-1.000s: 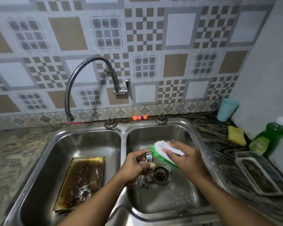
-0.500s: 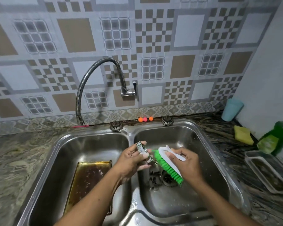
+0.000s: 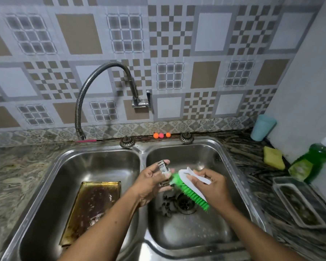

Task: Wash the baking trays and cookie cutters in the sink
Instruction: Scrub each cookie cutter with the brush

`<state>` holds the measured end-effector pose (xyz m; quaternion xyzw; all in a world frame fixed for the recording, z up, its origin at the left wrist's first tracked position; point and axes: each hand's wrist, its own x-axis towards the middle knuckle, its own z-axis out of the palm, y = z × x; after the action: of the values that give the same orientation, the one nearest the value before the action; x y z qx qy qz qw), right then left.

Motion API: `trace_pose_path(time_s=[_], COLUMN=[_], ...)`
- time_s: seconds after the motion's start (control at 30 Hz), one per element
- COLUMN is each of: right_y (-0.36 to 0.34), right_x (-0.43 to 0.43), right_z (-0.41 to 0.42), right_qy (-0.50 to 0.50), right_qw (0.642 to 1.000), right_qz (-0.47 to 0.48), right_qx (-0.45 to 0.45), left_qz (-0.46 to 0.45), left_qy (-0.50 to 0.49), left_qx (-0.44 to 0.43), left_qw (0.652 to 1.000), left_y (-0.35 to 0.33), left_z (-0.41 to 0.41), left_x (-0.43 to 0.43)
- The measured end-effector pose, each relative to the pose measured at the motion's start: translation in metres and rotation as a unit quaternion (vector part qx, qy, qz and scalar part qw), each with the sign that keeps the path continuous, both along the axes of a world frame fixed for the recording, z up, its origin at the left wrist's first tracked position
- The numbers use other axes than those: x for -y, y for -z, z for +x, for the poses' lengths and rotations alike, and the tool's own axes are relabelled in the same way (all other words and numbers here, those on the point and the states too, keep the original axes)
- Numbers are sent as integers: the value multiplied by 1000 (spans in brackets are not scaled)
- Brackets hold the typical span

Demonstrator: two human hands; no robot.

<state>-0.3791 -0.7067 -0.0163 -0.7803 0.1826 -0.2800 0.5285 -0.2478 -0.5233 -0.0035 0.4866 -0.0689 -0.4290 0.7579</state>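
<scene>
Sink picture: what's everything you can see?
sink: one, silver, two basins
baking tray: one, greasy brown, left basin
cookie cutter: one held, silver, over right basin; more by its drain, count unclear
brush: one, white and green, over right basin
tap: one, silver, on wall
balls: three, orange and pink, behind sink
cup: one, blue, back right corner
sponge: one, yellow, right counter
soap bottle: one, green, right counter
dish: one, clear, right counter
left hand: holds the cookie cutter
right hand: holds the brush
</scene>
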Motion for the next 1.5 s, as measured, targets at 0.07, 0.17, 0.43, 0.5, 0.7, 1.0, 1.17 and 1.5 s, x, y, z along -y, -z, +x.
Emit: trace_pose_path(time_s=[0.07, 0.17, 0.43, 0.5, 0.7, 1.0, 1.17, 1.5], right_y=[-5, -5, 2, 10, 0, 4, 3, 44], right_x=[14, 11, 34, 34, 22, -28, -102, -164], right_z=[-2, 3, -9, -12, 4, 47, 88, 107], right_qy=[38, -7, -17, -26, -28, -2, -54, -60], right_qw=[999, 1000, 999, 998, 998, 992, 990, 978], right_qz=[24, 9, -21, -29, -45, -98, -94, -119], right_qx=[17, 4, -31, -53, -32, -84, -95, -159], left_qz=[-11, -20, -13, -5, -12, 184, 363, 583], left_qy=[-11, -12, -47, -46, -68, -91, -125, -59], left_qx=[-6, 0, -10, -6, -19, 129, 205, 278], left_qw=[1000, 1000, 999, 999, 997, 970, 900, 761], left_y=[0, -3, 3, 6, 9, 26, 72, 130], left_z=[-5, -11, -27, -30, -22, 18, 57, 65], left_x=[5, 17, 34, 35, 18, -86, -170, -258])
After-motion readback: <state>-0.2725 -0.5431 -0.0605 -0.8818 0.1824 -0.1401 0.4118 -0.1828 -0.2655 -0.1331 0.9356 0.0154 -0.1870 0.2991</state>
